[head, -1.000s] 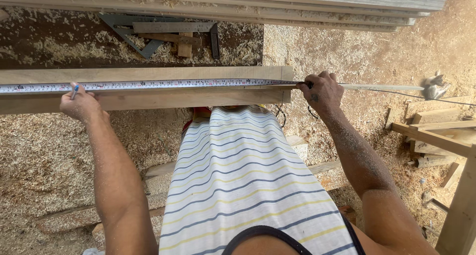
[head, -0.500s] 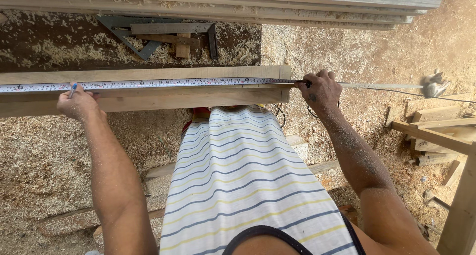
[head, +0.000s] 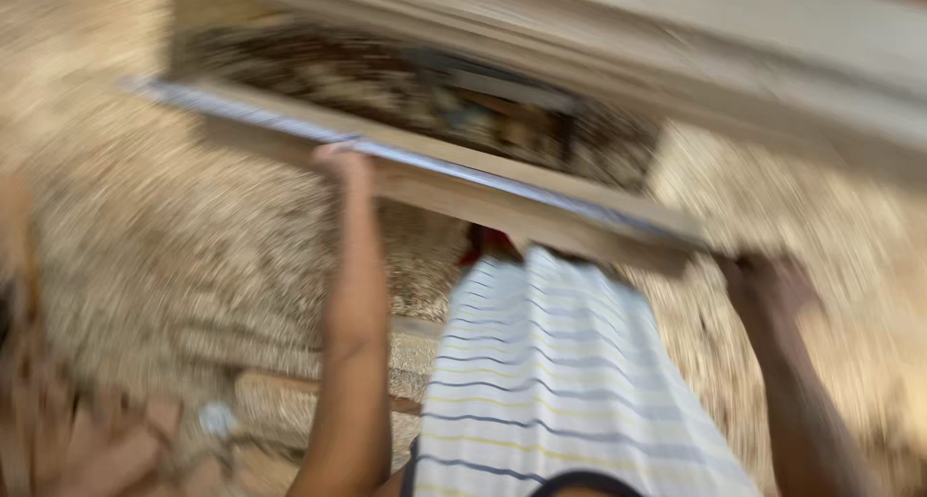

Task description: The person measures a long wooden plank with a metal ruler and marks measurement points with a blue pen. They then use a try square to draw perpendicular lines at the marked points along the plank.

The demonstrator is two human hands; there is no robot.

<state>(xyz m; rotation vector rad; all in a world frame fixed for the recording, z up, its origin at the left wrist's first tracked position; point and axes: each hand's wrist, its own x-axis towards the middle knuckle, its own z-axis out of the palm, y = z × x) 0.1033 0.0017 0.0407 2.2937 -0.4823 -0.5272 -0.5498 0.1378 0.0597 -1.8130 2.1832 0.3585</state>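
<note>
Head view, blurred | your left hand point(head: 343, 159) pins tape measure point(head: 435, 164) flat along plank point(head: 541, 212) | right hand point(head: 768, 284) closed at its end, grip unclear.

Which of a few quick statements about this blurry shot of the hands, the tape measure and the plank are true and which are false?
1. The left hand rests on the tape measure lying along the wooden plank. True.
2. The right hand is near the plank's right end. True.
3. The person wears a plain black shirt. False: the striped shirt is white with dark and yellowish stripes.
4. The ground is bare concrete. False: it is covered in sawdust.
5. The picture is sharp. False: it is heavily motion-blurred, so how the fingers grip cannot be told.
</note>
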